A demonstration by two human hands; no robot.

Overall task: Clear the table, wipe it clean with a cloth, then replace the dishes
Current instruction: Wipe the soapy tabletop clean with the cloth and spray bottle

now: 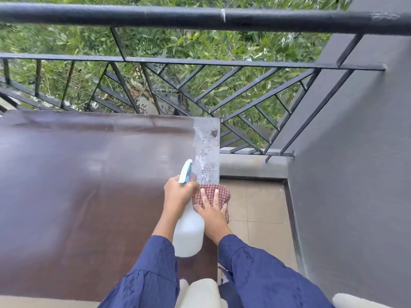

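Observation:
The dark brown table [89, 185] fills the left and middle of the head view, with no dishes on it. A wet, droplet-covered strip [208, 152] runs along its right edge. My left hand [178, 194] grips the neck of a white spray bottle [189, 232] with a light blue nozzle pointing toward that strip. My right hand [211, 210] presses flat, fingers spread, on a red checked cloth [220, 192] at the table's right edge; part of the cloth hangs over the side.
A black metal railing [200, 63] runs along the far side of the table, with green foliage beyond. A grey wall [355, 174] stands on the right, with a narrow strip of beige tiled floor [258, 207] between wall and table.

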